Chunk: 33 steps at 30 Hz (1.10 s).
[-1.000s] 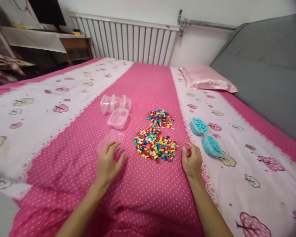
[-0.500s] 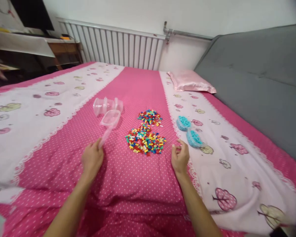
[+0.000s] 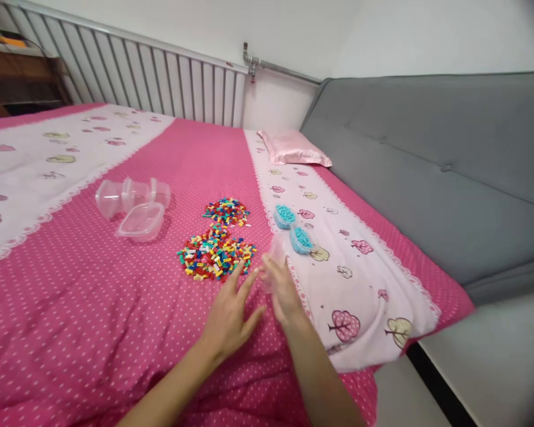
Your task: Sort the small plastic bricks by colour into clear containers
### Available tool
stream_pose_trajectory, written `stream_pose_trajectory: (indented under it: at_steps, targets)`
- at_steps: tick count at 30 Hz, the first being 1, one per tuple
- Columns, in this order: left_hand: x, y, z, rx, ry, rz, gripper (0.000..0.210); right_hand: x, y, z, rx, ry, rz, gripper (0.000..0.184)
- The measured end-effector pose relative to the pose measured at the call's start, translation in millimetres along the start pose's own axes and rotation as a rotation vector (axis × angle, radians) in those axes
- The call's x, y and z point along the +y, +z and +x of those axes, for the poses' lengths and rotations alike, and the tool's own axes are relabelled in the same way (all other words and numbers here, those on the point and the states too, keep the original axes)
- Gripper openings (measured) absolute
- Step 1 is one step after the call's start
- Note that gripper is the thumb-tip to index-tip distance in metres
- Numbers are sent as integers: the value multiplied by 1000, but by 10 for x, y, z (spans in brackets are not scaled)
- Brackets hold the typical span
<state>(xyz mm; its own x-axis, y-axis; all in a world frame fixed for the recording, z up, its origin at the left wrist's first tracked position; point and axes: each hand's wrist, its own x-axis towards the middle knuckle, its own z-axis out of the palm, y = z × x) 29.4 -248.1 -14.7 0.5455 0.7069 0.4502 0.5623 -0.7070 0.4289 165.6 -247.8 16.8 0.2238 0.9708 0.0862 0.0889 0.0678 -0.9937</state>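
Note:
My right hand grips a clear plastic lid, which stands tilted beside the colourful pile and is partly hidden by the fingers. Just left of it, my left hand is open with fingers spread, holding nothing. Beyond its fingertips lies a large pile of small multicoloured building bricks. A smaller brick pile adjoins it farther back. To the right, two clear containers filled with blue pieces, a nearer one and a farther one, sit on the pale strip of the bedspread.
Clear plastic containers lie on their sides in a row at left, with another clear container in front. A pink pillow rests near the grey padded headboard. A radiator lines the wall behind the bed.
The lid has passed from my left hand to my right. My left hand has moved right and opened, now close to my right hand. The view has turned right.

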Motion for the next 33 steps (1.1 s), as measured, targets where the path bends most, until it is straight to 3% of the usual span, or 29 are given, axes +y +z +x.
stream_pose_trajectory:
  at_steps: [3,5,7,10,15,22,25,28,31,33]
  targets:
    - [-166,-32,-102,0,-14,65,56,-42,-603,307,322,54,-452,88]
    - [-304,-31,-175,52,-47,122,49,-55,-934,533,435,190,-736,93]
    - [-418,-6,-232,76,-64,149,44,-25,-1131,747,460,319,-913,100]
    - [-508,37,-283,102,-77,157,38,80,-1194,1007,452,410,-1040,102]
    - [-534,46,-315,171,-60,158,34,226,-1098,1250,439,534,-1128,95]
    - [-557,63,-326,189,-41,147,32,356,-1087,1336,395,664,-1022,106]
    - [-561,68,-342,200,-22,100,30,352,-1120,1295,392,625,-1015,101]
    - [-516,27,-319,205,-40,-43,26,260,-1147,1150,327,476,-1036,96]
    - [-390,-30,-200,148,-197,-325,24,150,-1092,886,38,141,-983,92]
    - [-284,-28,-68,84,-383,-580,29,119,-1000,681,-204,-66,-927,92]
